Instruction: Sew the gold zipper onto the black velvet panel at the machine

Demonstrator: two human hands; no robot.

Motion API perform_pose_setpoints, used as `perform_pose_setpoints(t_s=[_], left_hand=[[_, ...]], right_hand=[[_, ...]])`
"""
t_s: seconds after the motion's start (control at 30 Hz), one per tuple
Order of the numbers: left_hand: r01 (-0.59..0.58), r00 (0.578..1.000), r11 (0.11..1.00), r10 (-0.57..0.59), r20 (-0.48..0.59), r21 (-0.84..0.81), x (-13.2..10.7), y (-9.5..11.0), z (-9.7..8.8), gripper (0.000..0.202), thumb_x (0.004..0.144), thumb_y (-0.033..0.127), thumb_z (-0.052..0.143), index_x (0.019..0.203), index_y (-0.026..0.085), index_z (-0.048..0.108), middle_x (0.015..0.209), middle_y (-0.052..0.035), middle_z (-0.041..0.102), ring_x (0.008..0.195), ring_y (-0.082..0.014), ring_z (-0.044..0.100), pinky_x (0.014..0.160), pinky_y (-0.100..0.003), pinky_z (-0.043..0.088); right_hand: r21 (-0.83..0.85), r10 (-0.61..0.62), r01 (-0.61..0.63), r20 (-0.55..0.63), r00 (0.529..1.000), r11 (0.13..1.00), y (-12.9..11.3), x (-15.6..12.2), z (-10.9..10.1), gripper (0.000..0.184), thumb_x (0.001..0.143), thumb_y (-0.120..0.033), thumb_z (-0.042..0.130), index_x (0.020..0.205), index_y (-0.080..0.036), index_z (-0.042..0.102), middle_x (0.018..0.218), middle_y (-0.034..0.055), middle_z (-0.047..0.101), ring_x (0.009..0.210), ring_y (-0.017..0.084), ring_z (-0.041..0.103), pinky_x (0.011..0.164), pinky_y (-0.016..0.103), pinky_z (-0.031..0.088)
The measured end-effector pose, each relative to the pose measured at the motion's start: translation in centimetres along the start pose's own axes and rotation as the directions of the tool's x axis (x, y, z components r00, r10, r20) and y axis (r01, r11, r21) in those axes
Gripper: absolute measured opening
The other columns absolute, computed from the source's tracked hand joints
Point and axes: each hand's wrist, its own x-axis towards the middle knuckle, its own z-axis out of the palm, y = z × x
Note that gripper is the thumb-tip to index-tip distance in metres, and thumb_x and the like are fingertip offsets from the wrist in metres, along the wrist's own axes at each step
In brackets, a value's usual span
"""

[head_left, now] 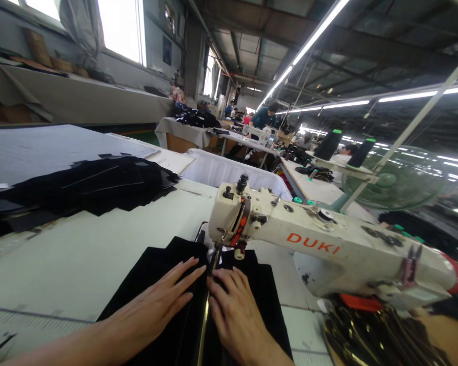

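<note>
Black fabric (pixel 263 290) lies flat on the bench (pixel 91 254), and both hands are down on it. The left hand (pixel 152 307) is spread palm down, its fingers (pixel 185 269) straight and pressing on the cloth, clasping nothing. The right hand (pixel 234 315) lies just beside it, equally flat and loose, its fingers (pixel 221 277) resting on the cloth with nothing gripped.

Between the two sets of fingertips a thin gold strip (pixel 203 320) runs lengthwise along the fabric, straight up to the needle end of the sewing machine (pixel 328 249). Both sets of fingertips sit just short of that needle end. The machine is cream with orange DUKI lettering, and its arm stretches away to the right of the right fingers.

Beyond the left fingers and well apart from them, a stack of black cut pieces (pixel 99 185) sits on the same bench. Straight ahead of the fingertips, behind the machine head, stands a white cloth-lined bin (pixel 229 170). To the right of the right fingers, low at the bench edge, lies a tangle of dark strips (pixel 374 335) with gold lines. Further right and beyond stands a green fan (pixel 400 178), with two dark thread cones (pixel 328 145) on a stand near it. Far ahead of the fingers, another person (pixel 265 116) leans over a different bench.
</note>
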Motion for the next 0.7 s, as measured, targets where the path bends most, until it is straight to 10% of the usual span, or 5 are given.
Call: perform_pose_setpoints(t_s=[0.57,0.7], left_hand=[[-0.198,0.98,0.98,0.197,0.027,0.023,2.1,-0.3,0.2,0.048,0.103,0.03,0.049,0.151,0.031,0.045,0.155,-0.0013,0.045,0.143,-0.0255,0.043,0.117,-0.044,0.04],[-0.142,0.987,0.976,0.126,0.105,0.168,2.7,2.1,-2.2,0.047,0.104,0.03,0.047,0.151,0.025,0.044,0.154,-0.0049,0.048,0.141,-0.0267,0.045,0.114,-0.044,0.044]], right_hand=[[-0.013,0.022,-0.022,-0.024,0.999,1.0,0.6,-0.7,-0.1,0.033,0.101,-0.02,0.051,0.132,-0.024,0.059,0.133,0.0048,0.061,0.129,0.023,0.052,0.121,0.052,0.031],[0.002,-0.117,0.118,-0.124,0.985,0.993,-0.6,0.6,1.5,0.03,0.101,-0.023,0.055,0.13,-0.023,0.059,0.132,0.0063,0.062,0.124,0.025,0.056,0.114,0.052,0.04]])
